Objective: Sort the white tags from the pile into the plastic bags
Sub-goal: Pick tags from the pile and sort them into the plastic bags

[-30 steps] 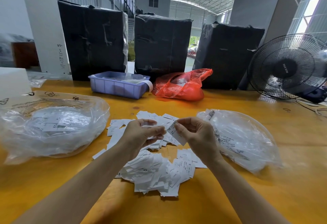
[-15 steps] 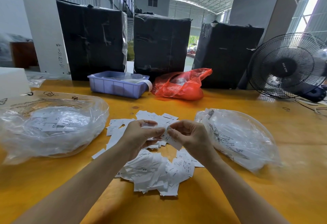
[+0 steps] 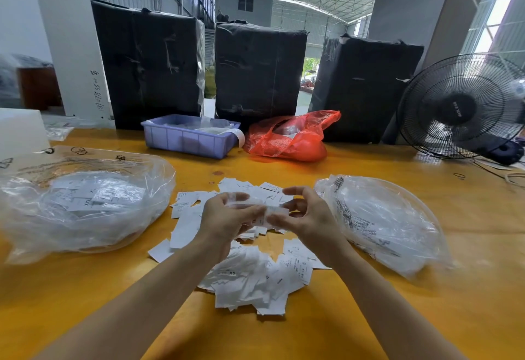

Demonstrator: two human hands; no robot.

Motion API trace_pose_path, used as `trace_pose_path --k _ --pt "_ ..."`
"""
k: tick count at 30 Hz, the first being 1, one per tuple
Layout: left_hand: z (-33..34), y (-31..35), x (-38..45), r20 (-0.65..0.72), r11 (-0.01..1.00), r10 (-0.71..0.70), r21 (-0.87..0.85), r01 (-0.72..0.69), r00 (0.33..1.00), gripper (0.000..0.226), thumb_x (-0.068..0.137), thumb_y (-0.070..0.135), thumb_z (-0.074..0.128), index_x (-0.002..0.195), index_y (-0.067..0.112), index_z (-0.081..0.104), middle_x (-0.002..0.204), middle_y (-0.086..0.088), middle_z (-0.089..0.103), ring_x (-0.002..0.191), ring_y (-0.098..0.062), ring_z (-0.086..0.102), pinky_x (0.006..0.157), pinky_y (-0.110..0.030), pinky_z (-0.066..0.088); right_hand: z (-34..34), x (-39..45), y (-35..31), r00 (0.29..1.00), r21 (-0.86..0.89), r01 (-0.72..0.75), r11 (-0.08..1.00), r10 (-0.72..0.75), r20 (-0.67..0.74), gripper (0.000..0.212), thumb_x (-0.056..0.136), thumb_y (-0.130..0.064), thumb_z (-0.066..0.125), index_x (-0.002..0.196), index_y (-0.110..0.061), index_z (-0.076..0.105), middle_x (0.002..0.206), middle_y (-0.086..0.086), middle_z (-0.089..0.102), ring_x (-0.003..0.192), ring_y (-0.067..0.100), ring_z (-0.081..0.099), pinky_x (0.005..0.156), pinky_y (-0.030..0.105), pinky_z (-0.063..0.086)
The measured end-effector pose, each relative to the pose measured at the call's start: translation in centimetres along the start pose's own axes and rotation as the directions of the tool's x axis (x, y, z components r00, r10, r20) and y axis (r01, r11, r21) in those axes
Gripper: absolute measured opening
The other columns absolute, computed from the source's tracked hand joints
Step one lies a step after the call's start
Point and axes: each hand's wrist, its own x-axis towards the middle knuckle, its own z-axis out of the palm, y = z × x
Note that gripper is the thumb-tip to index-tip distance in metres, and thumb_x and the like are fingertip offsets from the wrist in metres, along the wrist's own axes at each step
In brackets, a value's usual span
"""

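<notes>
**op:** Head cam view from my remote seat, going left to right. Far left on the yellow table [image 3: 426,317] there's the left plastic bag [image 3: 85,206], clear and puffy, with a bunch of white tags already inside it. Behind it a purple bin [image 3: 187,139] sits in front of three black-wrapped boxes [image 3: 258,67].

**reply:** where's the pile itself?

**op:** Dead center, between the two bags. The pile of white tags [image 3: 250,277] is spread loose on the wood, some showing size letters like XS and S. Both hands hover right above it. The left hand [image 3: 227,220] has its fingers curled round a small wad of tags. The right hand [image 3: 309,217] is pinching one tag [image 3: 274,213] between thumb and forefinger, other fingers fanned out loose. That tag is blurry, and it bridges the gap so both hands meet at it.

**reply:** and the right side?

**op:** A red plastic bag [image 3: 289,138] sits at the back, just right of the bin. Closer to me is the right plastic bag [image 3: 383,223], clear, printed text down one side, lying just beside the right hand. I can't tell how many tags are in it. Far right back, a black fan [image 3: 460,107] stands on the table edge.
</notes>
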Motion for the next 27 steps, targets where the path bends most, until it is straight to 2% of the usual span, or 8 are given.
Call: trace_pose_path --k 3,7,11,15,18,21,24,27 --pt "0.1 -0.1 0.0 0.01 0.999 -0.002 -0.049 0.003 1.0 0.041 0.068 -0.005 0.077 0.1 0.007 0.056 0.092 -0.018 0.067 0.073 -0.021 0.068 0.059 -0.024 0.055 -0.1 0.1 0.1 0.999 0.073 0.002 0.997 0.001 -0.046 0.046 0.071 -0.005 0.08 0.11 -0.006 0.055 0.087 0.017 0.065 0.076 0.023 0.067 0.069 0.03 0.058" --pt "0.5 -0.6 -0.5 0.069 0.998 -0.042 0.04 0.039 0.997 0.056 0.056 -0.003 0.085 0.103 0.006 0.055 0.093 -0.018 0.068 0.083 -0.03 0.067 0.083 -0.042 0.054 0.3 -0.1 0.1 0.992 -0.133 0.108 0.985 -0.116 -0.052 0.039 0.071 -0.009 0.081 0.099 -0.019 0.056 0.085 0.008 0.064 0.076 0.019 0.065 0.066 0.028 0.058" --pt "0.5 -0.4 -0.3 0.009 0.995 0.004 -0.096 -0.003 1.0 0.055 0.048 0.006 0.082 0.096 0.007 0.055 0.094 -0.018 0.067 0.086 -0.029 0.067 0.071 -0.03 0.055 0.4 -0.3 -0.2 0.99 -0.146 0.1 0.984 -0.113 -0.08 0.048 0.067 -0.037 0.076 0.105 -0.014 0.059 0.09 0.001 0.064 0.081 0.019 0.066 0.068 0.031 0.059" --pt "1.0 -0.7 -0.4 -0.046 0.981 0.036 -0.191 -0.044 0.998 0.036 0.06 0.001 0.078 0.086 0.005 0.054 0.086 -0.014 0.063 0.077 -0.026 0.064 0.064 -0.027 0.052 1.0 -0.5 -0.6 0.998 0.036 0.056 0.998 -0.058 0.039 0.023 0.081 -0.011 0.072 0.103 -0.008 0.066 0.093 0.011 0.07 0.081 0.028 0.07 0.072 0.033 0.059" --pt "1.2 -1.0 -0.6 -0.004 0.971 0.04 -0.235 -0.039 0.999 0.045 0.056 0.015 0.076 0.092 0.0 0.056 0.085 -0.013 0.065 0.073 -0.021 0.064 0.064 -0.024 0.052 1.4 -0.6 -0.6 0.996 0.077 0.045 0.996 -0.05 0.067 0.016 0.086 -0.009 0.066 0.101 -0.004 0.067 0.088 0.01 0.071 0.073 0.023 0.069 0.072 0.032 0.059" --pt "1.1 -0.9 -0.7 0.009 0.994 0.009 -0.11 -0.008 1.0 0.04 0.06 0.032 0.074 0.087 0.005 0.063 0.08 -0.006 0.063 0.071 -0.016 0.056 0.064 -0.024 0.045 1.0 -0.5 -0.7 1.0 0.148 0.019 0.989 -0.02 0.002 0.007 0.088 -0.004 0.062 0.09 -0.005 0.068 0.074 0.009 0.067 0.062 0.012 0.066 0.064 0.024 0.057" --pt "0.8 -0.6 -0.4 0.02 0.998 -0.02 0.068 0.018 1.0 0.042 0.068 0.045 0.068 0.087 0.007 0.069 0.078 -0.001 0.064 0.068 -0.014 0.046 0.061 -0.025 0.039 0.3 -0.3 -0.8 0.997 0.117 0.028 0.993 -0.02 -0.069 0.015 0.089 -0.004 0.06 0.081 -0.013 0.068 0.067 0.003 0.066 0.056 0.008 0.06 0.056 0.018 0.052" --pt "0.3 0.0 0.1 0.06 0.989 -0.024 0.149 0.015 0.998 0.039 0.085 0.047 0.058 0.086 0.01 0.07 0.082 -0.002 0.066 0.065 -0.013 0.046 0.058 -0.024 0.04 -0.2 -0.2 -0.8 0.996 0.096 0.021 0.995 -0.013 -0.09 0.021 0.092 -0.007 0.057 0.079 -0.017 0.069 0.065 -0.003 0.066 0.057 0.008 0.058 0.055 0.018 0.05"
